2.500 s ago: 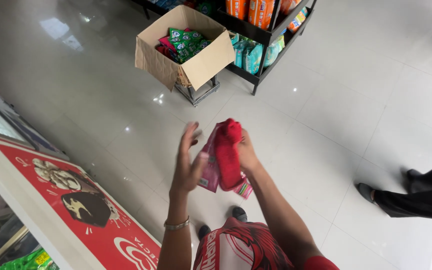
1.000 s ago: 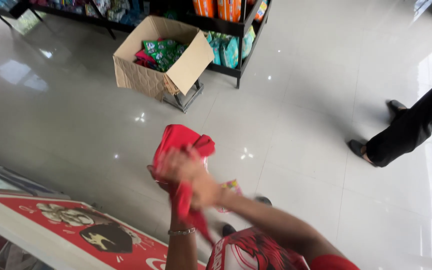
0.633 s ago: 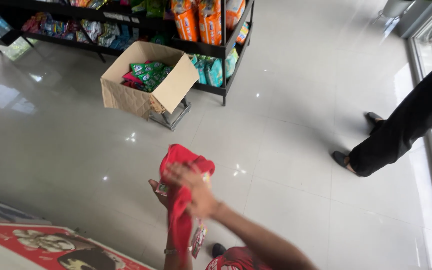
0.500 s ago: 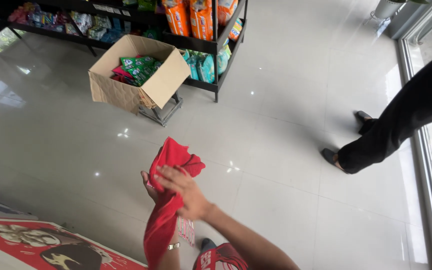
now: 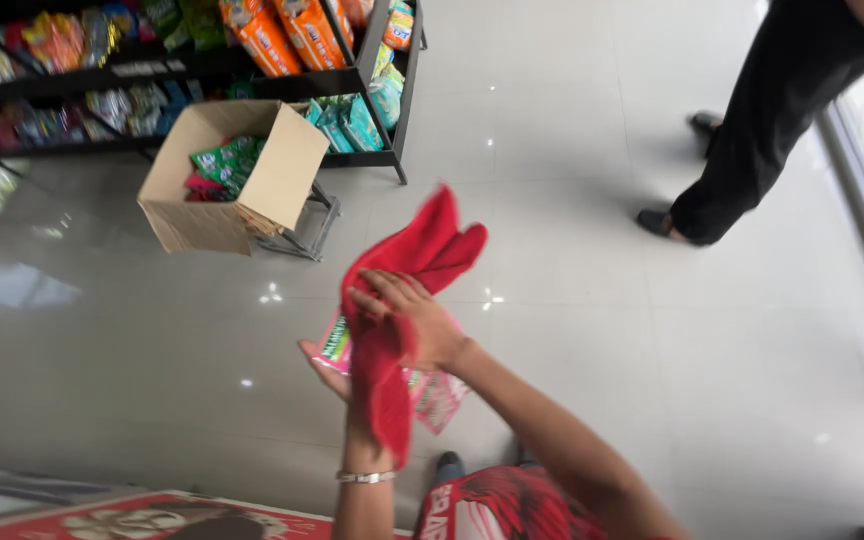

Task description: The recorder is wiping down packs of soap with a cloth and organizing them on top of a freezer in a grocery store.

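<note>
Stood above a wide, glossy pale tiled floor (image 5: 652, 380), with a black shelf rack (image 5: 392, 90) of bright packets at 11 o'clock and, in front of it, an open cardboard box (image 5: 282, 180) on a low stand, with green and pink packs showing inside. Saw another person's dark trouser leg (image 5: 752, 110) and shoe (image 5: 667, 225) at 1 o'clock, well apart from the work. Glimpsed a red printed counter top (image 5: 152, 515) at 7 o'clock. Held everything else near the centre, in mid-air over the floor: a red cloth (image 5: 422, 250), its upper end up toward 12 o'clock and blurred, its lower end hanging down toward 6 o'clock over the wrist. Kept the hands together, one over the other – the right hand (image 5: 417, 325) on top, fingers stretched flat across the cloth and pressing it down; the left hand (image 5: 332, 370) beneath, palm up, fingertips poking out at 9 o'clock, its grip hidden by the cloth and so impossible to tell. Sandwiched between them a few pink and green snack packets (image 5: 437, 395), edges peeping out at 9 and at 5 o'clock. Wore a thin bracelet (image 5: 365, 477) on the left wrist. Looked – as a judgement – like the middle of a wipe: cloth on the packets, packets not yet set down anywhere, box and rack far from both hands.
</note>
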